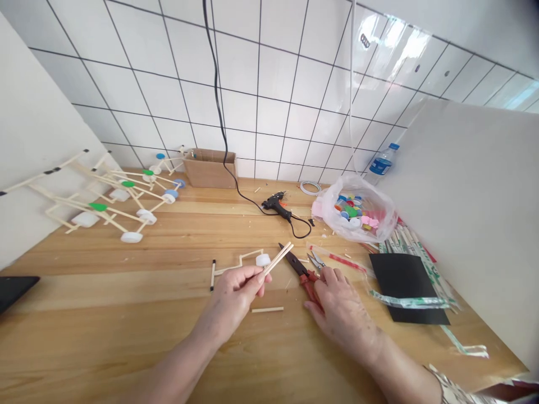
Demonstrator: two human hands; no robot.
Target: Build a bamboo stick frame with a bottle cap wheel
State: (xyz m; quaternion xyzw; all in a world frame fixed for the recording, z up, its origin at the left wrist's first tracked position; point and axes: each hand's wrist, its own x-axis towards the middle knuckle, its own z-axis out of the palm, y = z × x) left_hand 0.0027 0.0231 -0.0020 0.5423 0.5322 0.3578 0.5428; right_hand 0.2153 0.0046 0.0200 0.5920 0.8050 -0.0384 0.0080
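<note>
Pinched between the thumb and fingers of my left hand point(236, 294) are two thin wooden sticks point(279, 258), side by side and tilted up to the right. My right hand point(343, 311) is closed around the red handles of a pair of pliers point(300, 268), whose dark jaws point up and left. Small scissors point(315, 260) lie against the fingertips of that hand, their handles hidden. A short cut stick point(268, 310) rests on the table between my hands. Behind my left hand lies a small stick frame point(240, 261) with a white bottle cap point(263, 260).
Several stick models with cap wheels point(135, 210) stand at the left. A black glue gun point(278, 205), a cardboard box point(210, 168), a tape roll point(310, 188) and a bag of caps point(357, 210) sit farther back. Black sheet point(404, 280) and wrapped chopsticks point(421, 247) lie right, near a bottle point(383, 163).
</note>
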